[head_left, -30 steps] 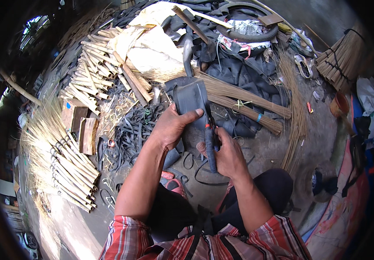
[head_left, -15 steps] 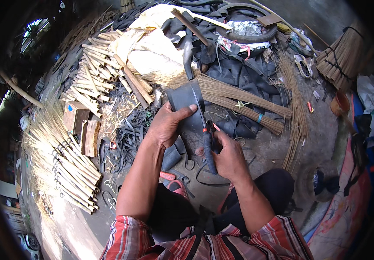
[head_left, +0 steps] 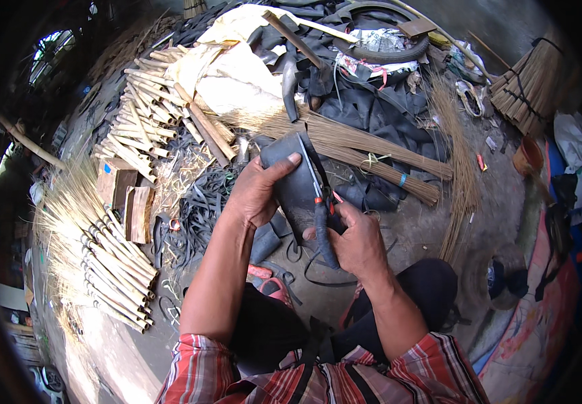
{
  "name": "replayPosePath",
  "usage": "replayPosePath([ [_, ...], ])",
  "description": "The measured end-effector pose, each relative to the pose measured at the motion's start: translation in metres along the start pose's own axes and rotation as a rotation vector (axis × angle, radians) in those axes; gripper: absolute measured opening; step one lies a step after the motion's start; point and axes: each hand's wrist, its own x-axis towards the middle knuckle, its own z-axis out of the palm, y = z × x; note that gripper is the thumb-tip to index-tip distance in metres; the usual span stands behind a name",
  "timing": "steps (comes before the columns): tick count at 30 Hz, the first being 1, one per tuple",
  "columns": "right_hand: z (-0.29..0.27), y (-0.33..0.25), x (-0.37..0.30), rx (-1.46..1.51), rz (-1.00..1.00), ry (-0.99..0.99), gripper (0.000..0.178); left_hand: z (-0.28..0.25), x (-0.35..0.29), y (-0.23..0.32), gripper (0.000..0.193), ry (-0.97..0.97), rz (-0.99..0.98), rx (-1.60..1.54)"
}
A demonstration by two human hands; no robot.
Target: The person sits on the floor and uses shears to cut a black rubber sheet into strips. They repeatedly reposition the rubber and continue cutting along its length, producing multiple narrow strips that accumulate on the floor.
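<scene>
My left hand (head_left: 256, 193) is closed on a piece of black rubber sheet (head_left: 289, 163), thumb flat on its face. At the sheet's right side, my right hand (head_left: 360, 241) grips a pair of scissors (head_left: 322, 225) with dark wrapped handles and a red patch near the pivot. The long blades point up and away from me, lying along the right edge of the rubber, where a narrow dark strip stands beside them. Part of the handles is hidden by my right fingers. Below the sheet, a tangle of thin black rubber strips (head_left: 207, 212) lies on the ground left of my hands.
Brooms with pale handles (head_left: 119, 259) lie at the left, below stacked bamboo sticks (head_left: 144, 111) and wooden blocks (head_left: 138, 214). Bundles of thin brown bristles (head_left: 378, 158) stretch beyond my hands. Black rubber scraps (head_left: 372, 101), a tyre (head_left: 399, 55) and a pale sack (head_left: 234, 77) lie farther off.
The rubber sheet has shifted and tilted slightly in my left hand, with the thumb a little higher and farther left. The scissor blades show longer along its edge. My right hand has barely moved.
</scene>
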Motion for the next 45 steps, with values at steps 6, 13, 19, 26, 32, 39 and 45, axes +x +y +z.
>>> replayPosePath([
  [6,0.004,0.004,0.002,-0.08,-0.124,0.021,0.071,0.0,-0.008,-0.001,0.044,-0.034,0.101,0.075],
  [13,0.0,0.006,0.007,-0.127,-0.11,0.099,0.06,0.01,-0.008,-0.013,0.043,-0.091,0.104,0.187],
  [19,-0.006,-0.001,0.0,-0.094,0.089,-0.094,0.062,-0.005,-0.001,0.005,0.046,-0.024,0.065,-0.003],
  [26,0.008,0.008,0.007,-0.191,-0.219,0.152,0.078,0.0,-0.008,-0.006,0.047,-0.044,0.136,0.181],
  [32,-0.005,0.001,0.005,-0.128,-0.018,0.005,0.078,0.005,-0.01,-0.006,0.048,-0.091,0.097,0.178],
  [39,0.0,-0.002,0.0,-0.081,0.014,-0.076,0.075,-0.005,-0.004,0.004,0.046,-0.005,0.11,0.026],
  [45,0.007,0.006,0.01,-0.196,-0.201,0.123,0.077,-0.002,-0.008,-0.009,0.045,-0.055,0.13,0.2],
])
